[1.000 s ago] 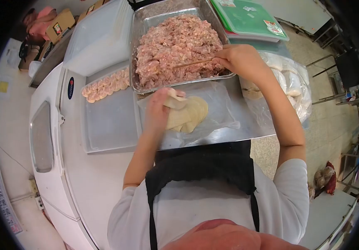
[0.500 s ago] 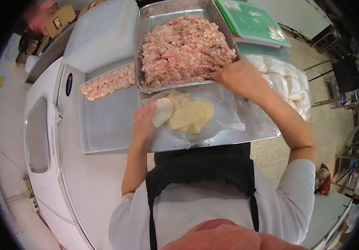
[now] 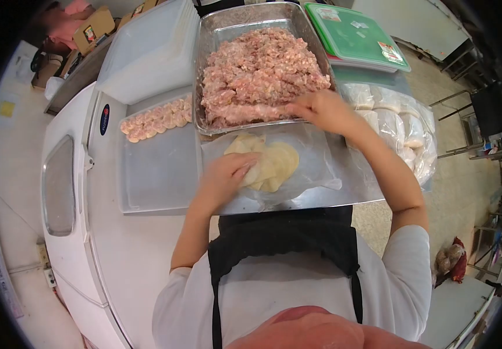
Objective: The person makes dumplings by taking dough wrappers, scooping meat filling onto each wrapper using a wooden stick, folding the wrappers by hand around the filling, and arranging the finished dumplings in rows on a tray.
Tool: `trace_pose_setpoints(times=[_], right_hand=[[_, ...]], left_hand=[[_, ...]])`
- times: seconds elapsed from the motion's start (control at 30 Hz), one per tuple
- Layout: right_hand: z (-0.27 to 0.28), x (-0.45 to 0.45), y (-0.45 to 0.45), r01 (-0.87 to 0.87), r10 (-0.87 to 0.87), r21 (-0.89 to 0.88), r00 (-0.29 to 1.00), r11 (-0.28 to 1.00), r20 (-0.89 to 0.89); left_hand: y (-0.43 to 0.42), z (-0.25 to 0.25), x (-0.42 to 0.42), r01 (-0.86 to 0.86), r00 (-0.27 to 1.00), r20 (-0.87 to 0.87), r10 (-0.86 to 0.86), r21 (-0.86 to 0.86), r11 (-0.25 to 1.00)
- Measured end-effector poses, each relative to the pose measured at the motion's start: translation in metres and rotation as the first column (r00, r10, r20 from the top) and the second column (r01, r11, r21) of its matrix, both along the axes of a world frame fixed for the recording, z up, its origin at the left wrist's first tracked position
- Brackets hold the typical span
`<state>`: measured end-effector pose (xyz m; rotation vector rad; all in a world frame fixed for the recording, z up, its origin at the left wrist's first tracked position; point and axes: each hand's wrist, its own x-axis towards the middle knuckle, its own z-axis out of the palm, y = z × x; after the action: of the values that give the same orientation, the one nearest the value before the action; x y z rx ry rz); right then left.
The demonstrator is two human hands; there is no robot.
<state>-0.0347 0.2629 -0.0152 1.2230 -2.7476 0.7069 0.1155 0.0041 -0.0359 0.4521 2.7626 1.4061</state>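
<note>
My left hand (image 3: 223,179) is at the left side of a loose pile of thin, round, pale-yellow dumpling wrappers (image 3: 281,164), its fingers curled around a paler wrapper (image 3: 253,174) that is partly hidden by them. The pile rests on a clear plastic sheet (image 3: 318,168). At the near right edge of a deep metal tray (image 3: 267,17), my right hand (image 3: 323,110) is closed, with its fingertips at the minced meat (image 3: 262,70). What those fingers grip is hidden.
Rows of filled dumplings (image 3: 158,119) lie on a flat plastic tray (image 3: 160,174) at left. Stacked clear lids (image 3: 146,52) stand behind it. At right are a green-lidded container (image 3: 355,35) and a bag of white wrapper stacks (image 3: 387,116). A person (image 3: 67,26) is at far left.
My left hand has shifted right, bringing the paler wrapper over the pile. My right hand remains by the meat, its fingertips slightly further left. The whole view has shifted slightly.
</note>
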Motion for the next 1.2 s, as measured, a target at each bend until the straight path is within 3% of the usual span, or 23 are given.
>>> trace_pose_setpoints(times=[0.13,0.23,0.33,0.43,0.53,0.57,0.63,0.73,0.83,0.93,0.97,1.07,1.17,1.2], right_hand=[[0.028,-0.016,0.027,0.002,0.035,0.127,0.958,0.992,-0.285],[0.022,-0.009,0.036,0.092,0.014,0.421,0.97,0.902,-0.242],[0.022,0.012,0.032,0.113,-0.034,0.467,0.984,0.877,-0.174],[0.008,0.006,0.042,0.045,-0.017,0.198,0.99,0.979,-0.141],[0.004,0.007,0.039,0.063,-0.032,-0.126,0.972,0.99,0.235],[0.004,0.007,0.035,0.125,-0.065,-0.18,0.951,0.976,0.303],[0.005,0.009,0.021,0.255,-0.115,-0.273,0.89,0.928,0.441],[0.009,0.012,0.002,0.348,-0.042,-0.414,0.805,0.841,0.591],[0.009,0.022,-0.022,0.381,0.035,-0.476,0.752,0.793,0.658],[-0.012,0.027,-0.03,0.197,-0.077,-0.481,0.963,0.854,0.258],[-0.017,0.026,-0.029,0.144,-0.106,-0.464,0.989,0.874,0.106],[-0.006,0.022,-0.007,0.017,-0.042,-0.222,0.993,0.975,-0.108],[0.048,0.047,-0.001,0.211,-0.193,0.133,0.971,0.968,-0.14],[0.045,0.046,-0.005,0.193,-0.18,0.059,0.967,0.979,-0.178]], left_hand=[[-0.007,0.013,0.002,-0.185,0.974,0.122,0.192,-0.066,0.981],[-0.021,0.01,-0.001,-0.219,0.935,0.252,0.248,-0.139,0.966],[-0.027,-0.002,-0.009,-0.289,0.894,0.396,0.211,0.149,0.946],[-0.014,-0.006,-0.013,-0.239,0.938,0.341,0.066,0.497,0.834],[0.001,0.014,-0.02,-0.376,0.849,0.507,-0.15,0.778,0.503],[0.004,0.011,-0.026,-0.353,0.863,0.464,-0.198,0.836,0.42],[0.011,0.006,-0.041,-0.302,0.89,0.364,-0.275,0.922,0.242],[0.027,0.017,-0.067,-0.352,0.913,0.343,-0.219,0.936,-0.001],[0.041,0.039,-0.088,-0.309,0.942,0.296,-0.161,0.949,-0.062],[0.039,0.051,-0.098,-0.268,0.953,0.232,-0.195,0.945,-0.185],[0.035,0.048,-0.102,-0.288,0.95,0.249,-0.189,0.933,-0.216],[0.02,0.029,-0.115,-0.312,0.949,0.281,-0.144,0.909,-0.276],[0.013,0.014,-0.122,-0.285,0.959,0.276,-0.07,0.926,-0.248],[0.014,0.017,-0.122,-0.278,0.961,0.272,-0.058,0.934,-0.223]])
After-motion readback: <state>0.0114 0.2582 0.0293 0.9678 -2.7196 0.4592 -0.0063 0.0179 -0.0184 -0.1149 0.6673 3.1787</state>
